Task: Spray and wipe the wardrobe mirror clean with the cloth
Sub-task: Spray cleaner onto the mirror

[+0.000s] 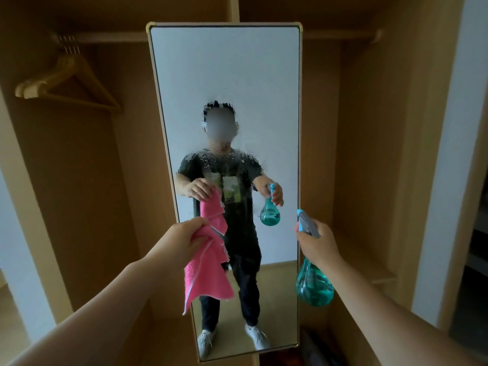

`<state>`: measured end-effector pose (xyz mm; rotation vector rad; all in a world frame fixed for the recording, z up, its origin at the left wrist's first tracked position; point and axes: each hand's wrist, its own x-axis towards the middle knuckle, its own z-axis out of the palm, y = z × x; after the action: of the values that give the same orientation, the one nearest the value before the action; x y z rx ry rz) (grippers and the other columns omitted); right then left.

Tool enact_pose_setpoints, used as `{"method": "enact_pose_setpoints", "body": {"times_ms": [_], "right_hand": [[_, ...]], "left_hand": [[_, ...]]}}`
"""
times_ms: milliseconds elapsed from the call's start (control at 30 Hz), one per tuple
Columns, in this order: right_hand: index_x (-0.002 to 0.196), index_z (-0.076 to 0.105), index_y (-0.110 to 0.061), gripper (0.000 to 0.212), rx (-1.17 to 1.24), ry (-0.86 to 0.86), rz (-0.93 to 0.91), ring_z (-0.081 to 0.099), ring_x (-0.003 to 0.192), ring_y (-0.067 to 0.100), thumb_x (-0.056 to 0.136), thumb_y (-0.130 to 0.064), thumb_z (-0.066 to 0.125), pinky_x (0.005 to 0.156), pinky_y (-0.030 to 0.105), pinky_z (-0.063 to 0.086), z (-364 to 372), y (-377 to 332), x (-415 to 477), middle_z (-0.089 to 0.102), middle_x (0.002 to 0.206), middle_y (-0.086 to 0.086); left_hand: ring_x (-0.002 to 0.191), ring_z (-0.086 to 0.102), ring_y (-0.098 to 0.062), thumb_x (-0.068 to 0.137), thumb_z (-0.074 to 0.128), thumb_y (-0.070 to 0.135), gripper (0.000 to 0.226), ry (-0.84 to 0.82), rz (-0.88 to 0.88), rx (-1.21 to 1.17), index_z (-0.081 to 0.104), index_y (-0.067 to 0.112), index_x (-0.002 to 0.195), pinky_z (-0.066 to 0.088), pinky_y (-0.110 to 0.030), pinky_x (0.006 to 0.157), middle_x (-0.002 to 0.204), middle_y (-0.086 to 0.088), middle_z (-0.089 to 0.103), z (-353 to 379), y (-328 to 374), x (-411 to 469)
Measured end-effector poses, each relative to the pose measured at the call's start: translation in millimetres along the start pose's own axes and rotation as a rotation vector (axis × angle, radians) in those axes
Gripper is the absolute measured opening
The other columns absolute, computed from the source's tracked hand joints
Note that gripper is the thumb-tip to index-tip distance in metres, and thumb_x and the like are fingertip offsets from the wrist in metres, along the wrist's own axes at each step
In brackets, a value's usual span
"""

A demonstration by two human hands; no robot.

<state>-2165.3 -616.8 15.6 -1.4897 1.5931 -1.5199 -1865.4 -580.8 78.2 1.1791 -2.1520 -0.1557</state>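
Looking like a bedroom or hotel room, at an open built-in wardrobe [369, 154]. Light wood panels are lining both bays. A rail [105, 37] is running across the top, with wooden hangers [66, 77] hanging on it at left. A tall framed mirror [224, 75] is standing between the bays. White walls are showing at both edges.

One mirror [224, 75] is standing in the wardrobe. Two hands are showing: the left hand [184, 241] is gripping one pink cloth [207, 276], the right hand [318, 243] one teal spray bottle [314, 283]. Several wooden hangers [66, 77] are hanging bunched; exact number unclear.
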Motion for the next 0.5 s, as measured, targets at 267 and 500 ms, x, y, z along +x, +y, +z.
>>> {"method": "enact_pose_setpoints", "body": {"times_ms": [267,500], "right_hand": [[0.1,0.059,-0.025,0.005,-0.016,-0.001,0.002,0.057,0.071,0.017,0.095,-0.025,0.058,0.052,0.018,0.043,3,9,-6,0.057,0.081,0.005],[0.091,0.058,-0.021,0.006,0.031,-0.1,0.011,0.05,0.064,0.016,0.094,-0.017,0.056,0.053,0.023,0.044,10,-2,-11,0.051,0.074,0.006]], "left_hand": [[0.083,0.059,0.015,0.091,0.06,0.015,0.039,0.018,-0.001,-0.031,0.056,0.052,0.079,0.044,-0.001,0.063,0.086,0.039,0.063,0,-7,-9],[0.083,0.057,0.018,0.091,0.06,0.016,0.032,0.038,-0.004,-0.006,0.055,0.046,0.083,0.043,-0.001,0.064,0.086,0.043,0.06,-8,-12,-16]]}}
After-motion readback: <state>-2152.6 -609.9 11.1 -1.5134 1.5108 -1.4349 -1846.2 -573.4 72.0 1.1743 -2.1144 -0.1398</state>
